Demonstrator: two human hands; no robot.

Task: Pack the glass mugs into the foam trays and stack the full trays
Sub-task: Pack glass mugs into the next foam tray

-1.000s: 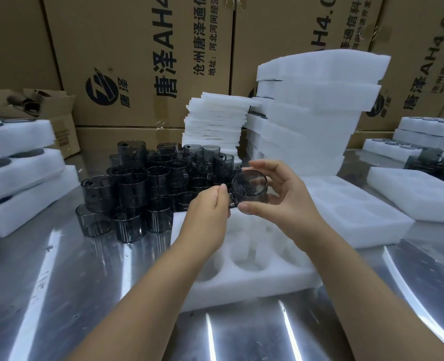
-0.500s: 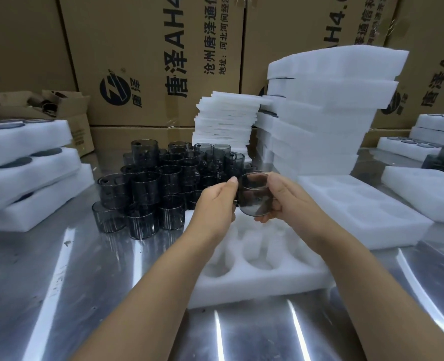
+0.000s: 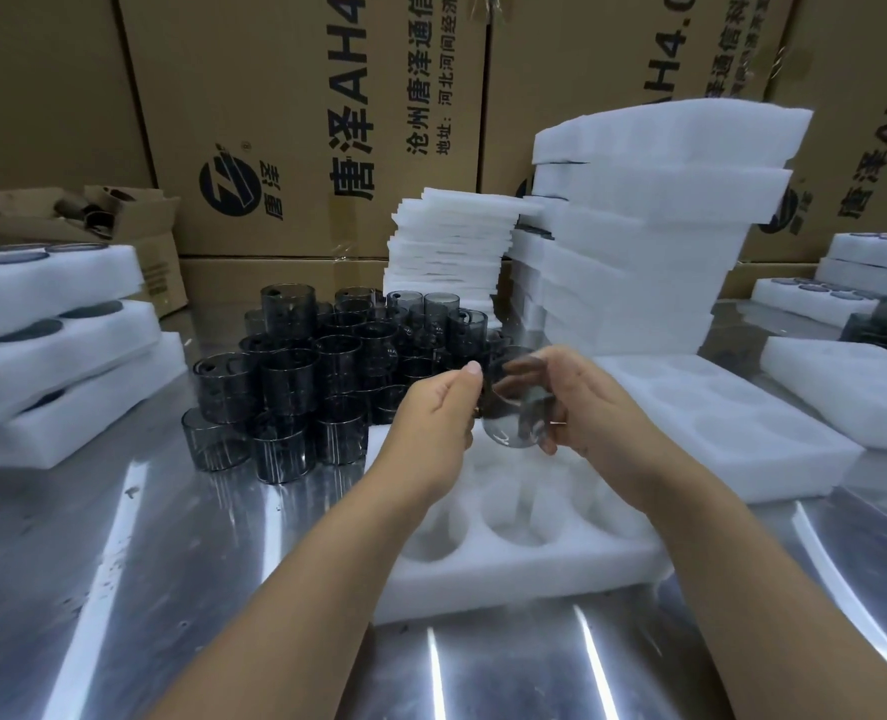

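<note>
Both hands on one smoky glass mug (image 3: 516, 407), held in the air over the far end of the empty foam tray (image 3: 509, 574) in front of me. My left hand (image 3: 436, 407) pinches its left side, thumb up top, other fingers curled under (whether they're on the handle, I can't tell). My right hand (image 3: 586, 402) cups the right side, fingers curled round the wall. The mug is tilted and touches no pocket. The tray's round pockets that show hold nothing.

The pile of loose mugs (image 3: 295, 376) sits just left of the tray on the steel table (image 3: 119, 589), some stacked two high. A second empty tray (image 3: 716, 423) lies just right of mine. Behind it is a tall stack of foam trays (image 3: 638, 241), with a stack of thin foam sheets (image 3: 446, 252) beside that. Filled trays (image 3: 51, 324) are stacked at far left, three high. Printed cardboard boxes (image 3: 301, 122) line the back.
</note>
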